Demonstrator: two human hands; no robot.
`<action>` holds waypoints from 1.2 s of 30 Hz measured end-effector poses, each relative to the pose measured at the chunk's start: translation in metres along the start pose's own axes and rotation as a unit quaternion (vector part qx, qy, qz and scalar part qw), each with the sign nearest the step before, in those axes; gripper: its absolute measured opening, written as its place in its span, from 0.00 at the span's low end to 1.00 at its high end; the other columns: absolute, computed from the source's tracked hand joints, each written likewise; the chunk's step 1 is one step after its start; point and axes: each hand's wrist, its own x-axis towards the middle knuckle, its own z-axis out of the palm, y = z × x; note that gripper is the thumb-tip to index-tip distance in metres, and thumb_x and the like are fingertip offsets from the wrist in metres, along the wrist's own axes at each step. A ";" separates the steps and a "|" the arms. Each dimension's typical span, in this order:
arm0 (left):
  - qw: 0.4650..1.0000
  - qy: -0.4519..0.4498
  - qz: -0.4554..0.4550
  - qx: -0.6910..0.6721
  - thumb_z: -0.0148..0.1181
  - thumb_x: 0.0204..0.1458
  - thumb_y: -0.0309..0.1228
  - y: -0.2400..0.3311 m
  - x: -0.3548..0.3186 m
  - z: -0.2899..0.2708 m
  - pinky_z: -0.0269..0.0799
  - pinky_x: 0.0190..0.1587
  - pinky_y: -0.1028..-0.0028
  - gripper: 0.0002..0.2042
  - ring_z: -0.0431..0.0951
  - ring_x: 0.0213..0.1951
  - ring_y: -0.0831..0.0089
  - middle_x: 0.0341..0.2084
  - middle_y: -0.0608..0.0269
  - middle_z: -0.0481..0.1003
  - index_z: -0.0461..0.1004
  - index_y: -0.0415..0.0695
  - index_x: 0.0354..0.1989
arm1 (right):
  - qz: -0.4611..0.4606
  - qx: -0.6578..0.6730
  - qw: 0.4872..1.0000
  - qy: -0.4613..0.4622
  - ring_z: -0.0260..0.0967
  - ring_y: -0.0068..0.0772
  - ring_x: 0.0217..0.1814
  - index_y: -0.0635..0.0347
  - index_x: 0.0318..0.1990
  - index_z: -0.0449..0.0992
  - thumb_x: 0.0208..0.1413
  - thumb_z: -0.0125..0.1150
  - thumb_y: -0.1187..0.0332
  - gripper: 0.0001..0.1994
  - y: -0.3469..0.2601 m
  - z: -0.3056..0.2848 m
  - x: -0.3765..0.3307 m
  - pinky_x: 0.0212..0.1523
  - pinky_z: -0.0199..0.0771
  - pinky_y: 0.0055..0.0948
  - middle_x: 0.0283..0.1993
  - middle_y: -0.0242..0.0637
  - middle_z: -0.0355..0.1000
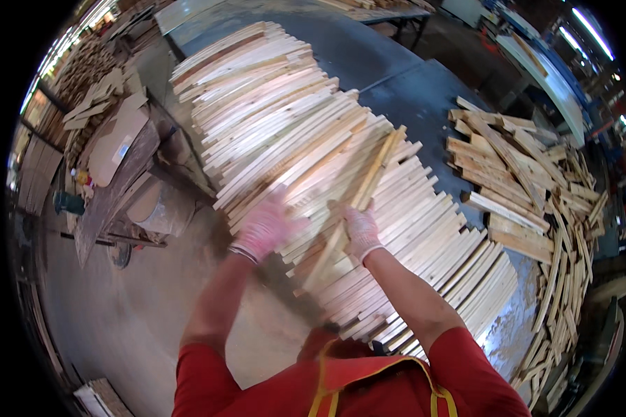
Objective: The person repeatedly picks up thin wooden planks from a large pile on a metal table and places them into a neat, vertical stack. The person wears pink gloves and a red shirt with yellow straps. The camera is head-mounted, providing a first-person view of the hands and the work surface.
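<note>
right hand (361,229) around wooden slat (368,182)

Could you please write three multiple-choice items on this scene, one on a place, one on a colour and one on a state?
1. Where is the loose heap of wood strips?
A. right of the stacked strips
B. on the floor at left
C. in the person's lap

2. What colour are the sleeves?
A. blue
B. red
C. green

3. What is the right hand doing?
A. hanging free
B. gripping a wood strip
C. resting flat on the table

Answers: 1 A, the heap lies right of the stack; 2 B, both sleeves are red; 3 B, the fingers close round a raised strip.
</note>
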 end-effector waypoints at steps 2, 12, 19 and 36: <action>0.996 -0.071 0.055 -0.026 0.69 0.53 0.53 0.060 -0.013 0.036 0.67 0.72 0.57 0.46 0.72 0.68 0.45 0.68 0.41 0.71 0.62 0.36 0.75 | 0.067 -0.067 0.985 -0.145 0.74 0.41 0.43 0.47 0.84 0.43 0.61 0.69 0.61 0.49 0.005 -0.031 0.027 0.38 0.82 0.42 0.50 0.46 0.74; 0.989 0.139 0.029 0.032 0.64 0.56 0.37 0.016 0.001 0.002 0.79 0.52 0.50 0.26 0.82 0.49 0.46 0.45 0.44 0.81 0.71 0.42 0.63 | -0.228 -0.248 0.930 0.147 0.70 0.32 0.66 0.65 0.79 0.60 0.70 0.62 0.67 0.33 -0.048 -0.348 -0.090 0.70 0.67 0.30 0.72 0.45 0.71; 0.974 0.112 -0.075 0.184 0.65 0.56 0.39 -0.029 0.047 -0.035 0.76 0.57 0.51 0.28 0.81 0.54 0.49 0.51 0.47 0.80 0.70 0.43 0.65 | -0.092 -0.364 0.877 0.300 0.68 0.50 0.74 0.61 0.85 0.42 0.69 0.67 0.53 0.49 0.064 -0.619 -0.151 0.72 0.67 0.40 0.79 0.58 0.60; 0.837 0.146 0.519 0.086 0.54 0.59 0.45 0.361 -0.224 0.325 0.66 0.60 0.55 0.17 0.71 0.55 0.61 0.50 0.64 0.71 0.74 0.52 0.53 | 0.075 -0.165 0.982 0.047 0.81 0.37 0.36 0.57 0.68 0.62 0.63 0.69 0.60 0.30 0.019 -0.537 -0.155 0.28 0.85 0.37 0.42 0.43 0.80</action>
